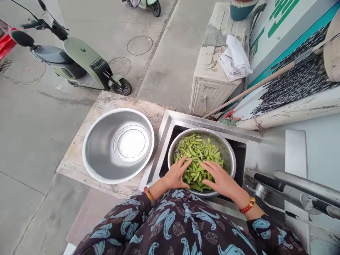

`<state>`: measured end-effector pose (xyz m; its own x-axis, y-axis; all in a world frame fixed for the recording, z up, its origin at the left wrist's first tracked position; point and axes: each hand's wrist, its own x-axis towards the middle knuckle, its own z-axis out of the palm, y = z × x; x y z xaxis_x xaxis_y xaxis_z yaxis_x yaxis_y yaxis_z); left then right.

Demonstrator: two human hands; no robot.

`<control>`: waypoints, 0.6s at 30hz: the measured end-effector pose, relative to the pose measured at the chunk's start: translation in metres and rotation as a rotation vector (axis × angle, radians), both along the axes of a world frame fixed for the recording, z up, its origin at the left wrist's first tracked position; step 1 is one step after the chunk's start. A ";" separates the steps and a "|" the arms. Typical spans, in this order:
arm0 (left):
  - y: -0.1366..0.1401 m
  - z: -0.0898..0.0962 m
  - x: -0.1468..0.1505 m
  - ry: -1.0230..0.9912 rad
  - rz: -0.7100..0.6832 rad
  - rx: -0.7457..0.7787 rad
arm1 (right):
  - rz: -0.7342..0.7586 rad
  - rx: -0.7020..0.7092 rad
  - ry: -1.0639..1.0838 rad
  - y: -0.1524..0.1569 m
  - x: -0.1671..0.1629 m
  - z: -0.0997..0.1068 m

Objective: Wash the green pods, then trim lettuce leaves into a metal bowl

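Green edamame pods (198, 152) float in water inside a round metal basin (230, 156), which rests in a steel sink (166, 136). My left hand (178, 174) is over the near left part of the basin, fingers apart and close to the pods. Over the near right part, my right hand (219, 178) is spread with its fingertips by the pods. Neither hand is closed on a pod. Whether the fingertips touch the pods or the water, I cannot tell.
A second metal basin (103, 148) stands on a wooden board (71, 159) to the left. At the right is a tap (281, 187). Beyond the sink, a white cloth (235, 58) lies on an outdoor unit (212, 94). A long wooden handle (255, 86) leans there; a green scooter (82, 58) is parked far left.
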<state>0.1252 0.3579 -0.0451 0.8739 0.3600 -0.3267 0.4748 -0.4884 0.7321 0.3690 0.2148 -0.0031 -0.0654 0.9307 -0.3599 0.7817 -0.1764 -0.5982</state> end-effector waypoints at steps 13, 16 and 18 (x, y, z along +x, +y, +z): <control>-0.006 -0.025 0.044 -0.043 0.223 -0.039 | -0.328 0.012 -0.132 0.024 -0.066 -0.033; -0.008 -0.029 0.046 -0.114 0.231 -0.085 | -0.414 0.099 -0.060 0.026 -0.075 -0.040; -0.005 -0.029 0.050 -0.094 0.231 -0.105 | -0.503 0.141 -0.020 0.033 -0.074 -0.048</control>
